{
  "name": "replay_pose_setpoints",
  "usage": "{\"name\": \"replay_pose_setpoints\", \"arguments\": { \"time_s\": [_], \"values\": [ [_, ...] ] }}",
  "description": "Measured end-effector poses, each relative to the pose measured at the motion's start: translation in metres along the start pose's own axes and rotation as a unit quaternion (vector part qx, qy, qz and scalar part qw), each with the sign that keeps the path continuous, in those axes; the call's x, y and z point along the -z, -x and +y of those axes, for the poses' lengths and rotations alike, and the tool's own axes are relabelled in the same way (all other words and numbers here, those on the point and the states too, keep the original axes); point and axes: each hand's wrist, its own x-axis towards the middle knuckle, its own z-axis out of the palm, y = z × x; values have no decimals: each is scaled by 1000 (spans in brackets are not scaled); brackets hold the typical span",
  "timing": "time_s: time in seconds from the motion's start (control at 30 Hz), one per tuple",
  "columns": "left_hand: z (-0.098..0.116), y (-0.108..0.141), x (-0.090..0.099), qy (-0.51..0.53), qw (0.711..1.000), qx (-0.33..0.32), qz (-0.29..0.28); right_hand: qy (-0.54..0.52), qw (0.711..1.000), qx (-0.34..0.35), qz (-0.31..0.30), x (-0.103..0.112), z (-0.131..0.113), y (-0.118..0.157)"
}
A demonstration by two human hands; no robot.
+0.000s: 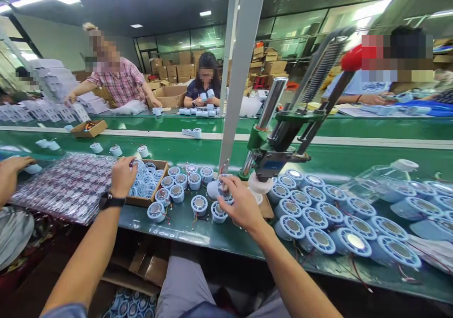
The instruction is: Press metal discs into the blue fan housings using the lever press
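My left hand point(122, 176), with a dark band on its wrist, is over the left side of a shallow cardboard box point(158, 186). Its fingertips pinch a light blue plastic ring point(138, 165); more such rings point(143, 181) fill the box. My right hand point(242, 202) grips a light blue round motor housing point(213, 189) tipped on its side, its thin wires sticking up; the fingers partly hide it. Several upright housings with ring tops and loose wires point(199, 205) stand between my hands. Just right of my right hand is a hand press point(278, 153) with a white pressing head.
Rows of light blue housings point(320, 214) fill the bench right of the press. A clear plastic bottle point(380, 179) lies behind them. A grey post point(240, 68) rises ahead. Bagged parts point(71, 183) and a co-worker's hand point(12, 171) are at left. Other people work across the green conveyor point(166, 150).
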Motion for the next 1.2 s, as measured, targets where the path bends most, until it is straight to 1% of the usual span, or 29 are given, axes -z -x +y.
{"name": "replay_pose_setpoints", "arguments": {
  "time_s": [0.03,0.07,0.1,0.13,0.17,0.2,0.23,0.27,0.3,0.37,0.43,0.53,0.6,0.67,0.73,0.8,0.87,0.93,1.03,1.07,1.1,1.2],
  "values": [
    [17,23,-5,17,1000,-17,-17,-14,1000,6,11,9,8,16],
    [37,51,-14,36,997,-41,-55,-15,1000,2,11,18,16,32],
    [58,82,-26,64,986,-83,-132,-9,1000,-7,6,25,24,47],
    [79,112,-40,107,949,-144,-259,-2,1000,-15,-6,32,31,61],
    [98,140,-56,133,902,-193,-364,2,1000,-21,-22,38,38,73],
    [116,163,-73,132,872,-218,-419,2,999,-24,-41,42,44,82],
    [129,179,-89,110,864,-228,-434,1,998,-25,-62,46,49,90],
    [139,188,-105,85,868,-229,-433,-3,996,-24,-83,49,53,97],
    [144,191,-119,57,880,-223,-416,-6,995,-23,-101,50,55,103],
    [145,183,-139,14,905,-204,-374,-9,992,-22,-123,50,58,114],
    [138,168,-148,-17,919,-188,-345,-10,991,-21,-132,46,59,123],
    [127,154,-145,-49,928,-170,-327,-24,992,-17,-124,34,61,132],
    [122,156,-140,-34,930,-172,-323,-55,994,-14,-91,22,63,136],
    [118,163,-137,10,929,-182,-322,-94,995,-25,-31,9,65,140],
    [116,172,-137,48,928,-186,-319,-122,990,-61,40,-5,65,145],
    [117,178,-140,52,937,-169,-300,-130,981,-104,104,-20,64,147],
    [121,181,-142,31,951,-139,-275,-131,972,-129,146,-35,63,146],
    [124,179,-141,25,952,-126,-276,-135,968,-126,168,-47,63,142],
    [122,178,-135,72,931,-154,-323,-137,967,-107,184,-57,65,139],
    [120,179,-133,86,927,-161,-329,-135,966,-106,191,-58,65,140],
    [118,182,-132,91,928,-161,-324,-130,965,-108,200,-58,66,141],
    [113,194,-133,77,945,-140,-285,-122,960,-120,221,-57,66,149]
  ]
}}
